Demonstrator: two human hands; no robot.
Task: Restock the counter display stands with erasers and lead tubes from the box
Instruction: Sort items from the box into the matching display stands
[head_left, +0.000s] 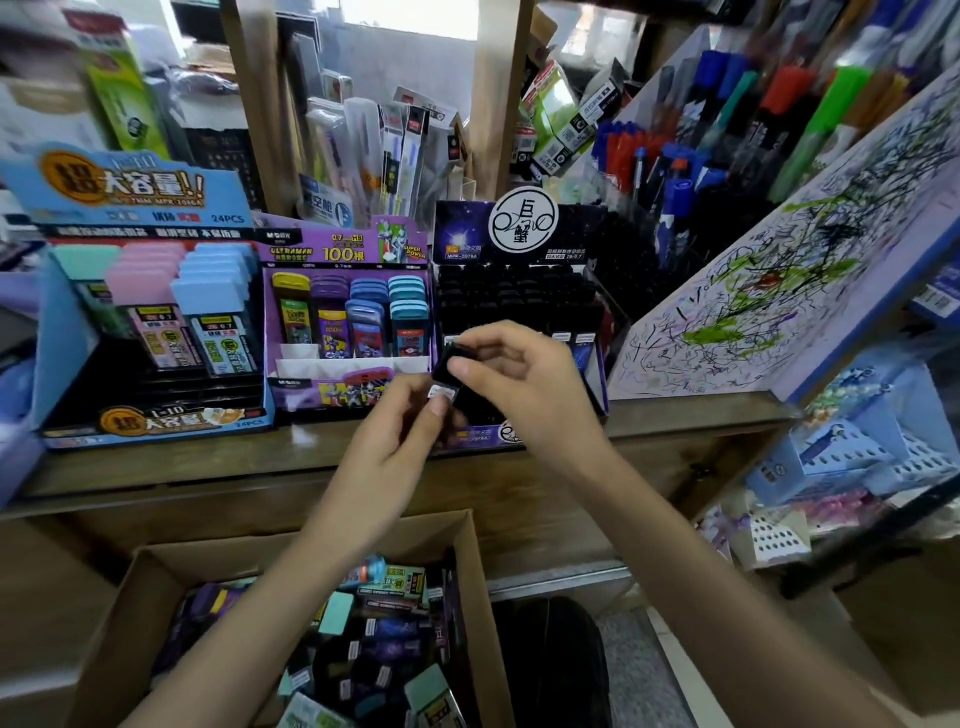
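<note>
The open brown cardboard box (470, 540) sits below the wooden bench's (208, 467) front edge. Above it, left hand (395, 441) and right hand (524, 384) pinch one small black lead tube (457, 364), both grips clamped.

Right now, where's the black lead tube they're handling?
Head view, centre: the black lead tube is pinched between the left hand and right hand, just in front of the black display stand, right of the purple stand.

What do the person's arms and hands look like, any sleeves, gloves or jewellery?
Both are bare. The left hand and right hand wear no gloves, and no rings show. The left forearm and right forearm show no sleeve, watch or bracelet up to the picture's edge. The visible nails look short and plain.
</note>
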